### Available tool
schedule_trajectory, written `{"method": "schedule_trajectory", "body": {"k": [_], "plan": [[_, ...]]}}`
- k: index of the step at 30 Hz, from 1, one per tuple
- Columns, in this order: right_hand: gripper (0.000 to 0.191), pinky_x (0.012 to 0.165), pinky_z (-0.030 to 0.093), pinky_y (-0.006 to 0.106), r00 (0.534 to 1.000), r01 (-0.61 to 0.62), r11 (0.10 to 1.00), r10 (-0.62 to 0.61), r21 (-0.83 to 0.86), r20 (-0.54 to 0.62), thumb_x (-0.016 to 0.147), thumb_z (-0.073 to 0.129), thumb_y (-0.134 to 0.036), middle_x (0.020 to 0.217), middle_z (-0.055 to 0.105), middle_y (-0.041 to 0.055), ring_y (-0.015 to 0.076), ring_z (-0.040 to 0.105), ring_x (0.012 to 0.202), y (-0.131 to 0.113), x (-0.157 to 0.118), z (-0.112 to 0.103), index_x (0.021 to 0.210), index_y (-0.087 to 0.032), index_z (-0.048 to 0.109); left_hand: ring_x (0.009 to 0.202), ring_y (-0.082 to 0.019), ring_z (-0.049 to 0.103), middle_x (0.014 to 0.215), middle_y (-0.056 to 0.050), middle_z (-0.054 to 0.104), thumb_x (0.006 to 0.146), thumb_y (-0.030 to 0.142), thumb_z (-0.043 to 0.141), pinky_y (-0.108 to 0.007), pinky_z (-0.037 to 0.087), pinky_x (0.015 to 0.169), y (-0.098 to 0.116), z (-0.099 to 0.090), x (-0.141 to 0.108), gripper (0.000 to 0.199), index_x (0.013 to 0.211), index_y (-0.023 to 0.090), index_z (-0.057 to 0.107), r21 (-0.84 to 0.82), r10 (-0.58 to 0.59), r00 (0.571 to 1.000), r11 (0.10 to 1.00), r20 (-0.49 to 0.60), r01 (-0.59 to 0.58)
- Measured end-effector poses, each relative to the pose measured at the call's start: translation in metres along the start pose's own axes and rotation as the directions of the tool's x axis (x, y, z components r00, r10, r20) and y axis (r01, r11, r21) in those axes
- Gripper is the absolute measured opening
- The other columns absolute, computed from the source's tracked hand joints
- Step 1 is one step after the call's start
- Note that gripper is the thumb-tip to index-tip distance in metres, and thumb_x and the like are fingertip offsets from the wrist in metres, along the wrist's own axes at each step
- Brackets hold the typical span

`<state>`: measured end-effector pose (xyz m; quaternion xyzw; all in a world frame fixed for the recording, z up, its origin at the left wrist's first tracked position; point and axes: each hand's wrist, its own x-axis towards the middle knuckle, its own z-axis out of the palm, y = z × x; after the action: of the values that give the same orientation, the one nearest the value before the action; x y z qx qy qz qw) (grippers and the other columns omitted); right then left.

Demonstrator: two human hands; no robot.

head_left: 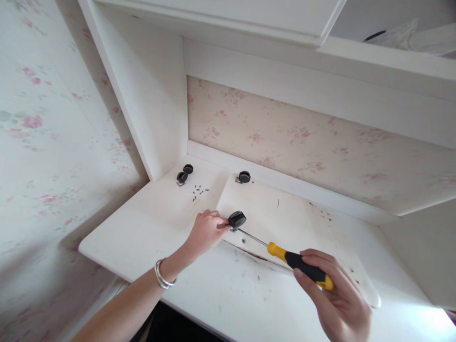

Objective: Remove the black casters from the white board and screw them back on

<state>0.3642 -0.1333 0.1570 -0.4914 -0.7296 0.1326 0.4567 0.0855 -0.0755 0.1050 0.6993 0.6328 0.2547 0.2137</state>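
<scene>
My left hand (207, 229) is closed on a black caster wheel (237, 219) at the near left corner of a white panel (278, 218). In my right hand (337, 289) is a screwdriver (302, 265) with a yellow and black handle. Its shaft points left, and the tip reaches the base of the caster; whether it sits in a screw I cannot tell. Another caster (244, 177) stands on the panel's far left corner. Several small dark screws (199, 191) lie loose on the white desk (142, 223), left of the panel.
Two loose casters (185, 173) lie at the back left of the desk. Dark holes and marks (322, 213) show at the panel's right end. An upright white side board (149, 90) and an overhead cabinet (231, 14) frame the desk, with flowered wallpaper (39, 142) at the left.
</scene>
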Motion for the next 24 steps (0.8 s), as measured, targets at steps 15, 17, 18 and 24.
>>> {"method": "schedule_trajectory", "body": {"k": [15,17,18,24], "plan": [[0.005,0.074,0.050,0.030,1.000,0.007,1.000,-0.007,0.013,0.008,0.084,0.066,-0.026,0.098,0.064,0.0037,0.0186,0.062,0.086,-0.024,0.019,0.002,0.088,-0.025,0.065,0.089,-0.022,0.057,0.081,0.000,0.067,0.088,0.034,0.056,-0.035,0.036,0.080,-0.005,0.002,0.000,0.021,0.089,0.036,0.077,-0.025,0.005,1.000,1.000,0.010,-0.005],[0.005,0.073,0.050,0.030,1.000,0.003,1.000,-0.003,0.018,0.017,0.084,0.065,-0.026,0.098,0.064,0.0038,0.0186,0.062,0.085,-0.025,0.019,0.002,0.088,-0.025,0.065,0.088,-0.021,0.057,0.080,0.000,0.066,0.087,0.034,0.056,-0.035,0.036,0.080,-0.005,0.002,0.000,0.021,0.088,0.036,0.077,-0.024,0.006,1.000,1.000,0.008,-0.006],[0.004,0.074,0.050,0.030,1.000,0.000,1.000,0.000,0.018,0.020,0.084,0.065,-0.026,0.098,0.064,0.0038,0.0186,0.062,0.085,-0.025,0.018,0.002,0.088,-0.025,0.065,0.087,-0.021,0.057,0.079,0.000,0.066,0.087,0.034,0.056,-0.035,0.036,0.080,-0.005,0.002,0.000,0.021,0.088,0.036,0.077,-0.024,0.006,1.000,1.000,0.006,-0.006],[0.005,0.073,0.051,0.030,1.000,0.003,1.000,-0.003,-0.011,0.005,0.083,0.066,-0.027,0.097,0.065,0.0039,0.0188,0.063,0.084,-0.025,0.019,0.003,0.088,-0.025,0.065,0.089,-0.022,0.057,0.080,0.000,0.066,0.088,0.034,0.056,-0.036,0.036,0.082,-0.005,0.003,0.000,0.021,0.088,0.035,0.076,-0.037,-0.005,1.000,0.999,0.007,0.005]]}}
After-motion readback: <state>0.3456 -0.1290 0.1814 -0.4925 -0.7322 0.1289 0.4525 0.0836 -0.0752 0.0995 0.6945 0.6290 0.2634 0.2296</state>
